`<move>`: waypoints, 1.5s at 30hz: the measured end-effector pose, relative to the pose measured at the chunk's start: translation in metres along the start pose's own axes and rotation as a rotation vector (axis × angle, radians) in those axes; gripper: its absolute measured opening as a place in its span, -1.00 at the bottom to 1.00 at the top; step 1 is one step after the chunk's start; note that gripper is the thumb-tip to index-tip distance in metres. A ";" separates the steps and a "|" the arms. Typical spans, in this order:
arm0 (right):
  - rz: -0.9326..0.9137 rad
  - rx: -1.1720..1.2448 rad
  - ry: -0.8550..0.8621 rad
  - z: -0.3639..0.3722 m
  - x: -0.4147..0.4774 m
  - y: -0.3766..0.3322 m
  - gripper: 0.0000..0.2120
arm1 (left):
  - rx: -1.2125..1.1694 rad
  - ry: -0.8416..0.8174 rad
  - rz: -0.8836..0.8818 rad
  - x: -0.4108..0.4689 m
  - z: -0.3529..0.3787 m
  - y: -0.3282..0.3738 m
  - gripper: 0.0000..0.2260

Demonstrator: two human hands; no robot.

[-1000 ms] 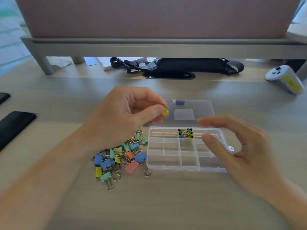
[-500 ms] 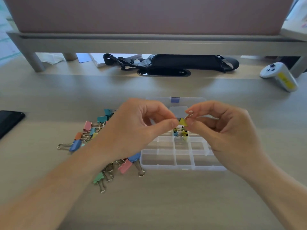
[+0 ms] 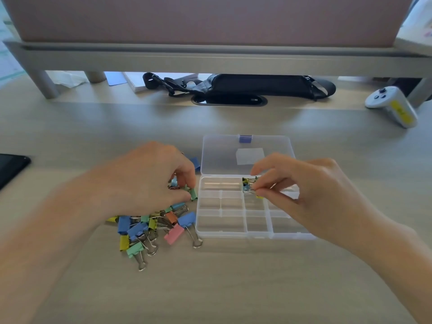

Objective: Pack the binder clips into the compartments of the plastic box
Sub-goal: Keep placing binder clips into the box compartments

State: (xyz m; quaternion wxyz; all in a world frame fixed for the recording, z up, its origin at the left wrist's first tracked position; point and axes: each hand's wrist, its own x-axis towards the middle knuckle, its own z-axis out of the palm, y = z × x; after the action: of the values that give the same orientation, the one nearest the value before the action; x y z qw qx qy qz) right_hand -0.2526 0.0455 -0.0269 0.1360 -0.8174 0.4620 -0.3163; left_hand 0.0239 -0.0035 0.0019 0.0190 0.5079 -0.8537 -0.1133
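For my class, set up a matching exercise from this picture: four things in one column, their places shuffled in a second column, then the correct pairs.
Things
1. pink binder clip
2. white controller
3. black phone
4. black pouch

Places
a. at the left edge of the desk
b. far middle, under the shelf
c. in the loose pile just left of the plastic box
d. far right of the desk

Pairs: 1-c, 2-d, 3-a, 4-b
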 end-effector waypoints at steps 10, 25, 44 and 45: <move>-0.172 -0.118 0.004 0.004 -0.001 0.012 -0.71 | -0.047 -0.018 0.002 0.002 0.003 0.005 -0.88; -0.234 -0.440 -0.123 -0.004 0.012 0.011 -0.57 | -0.057 0.068 0.013 0.001 0.003 0.002 -0.88; -0.125 -0.299 -0.165 -0.010 0.016 0.008 -0.51 | -0.385 0.241 0.173 0.025 0.029 0.061 -0.81; -0.098 -0.268 -0.163 -0.011 0.018 0.007 -0.51 | -0.385 0.251 0.178 0.026 0.030 0.063 -0.78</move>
State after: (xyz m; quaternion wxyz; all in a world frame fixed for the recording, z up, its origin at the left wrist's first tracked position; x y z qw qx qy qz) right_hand -0.2575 0.0277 -0.0154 0.0474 -0.8726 0.4470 -0.1908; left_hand -0.0470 0.0083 -0.0163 0.2313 0.4279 -0.8488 -0.2075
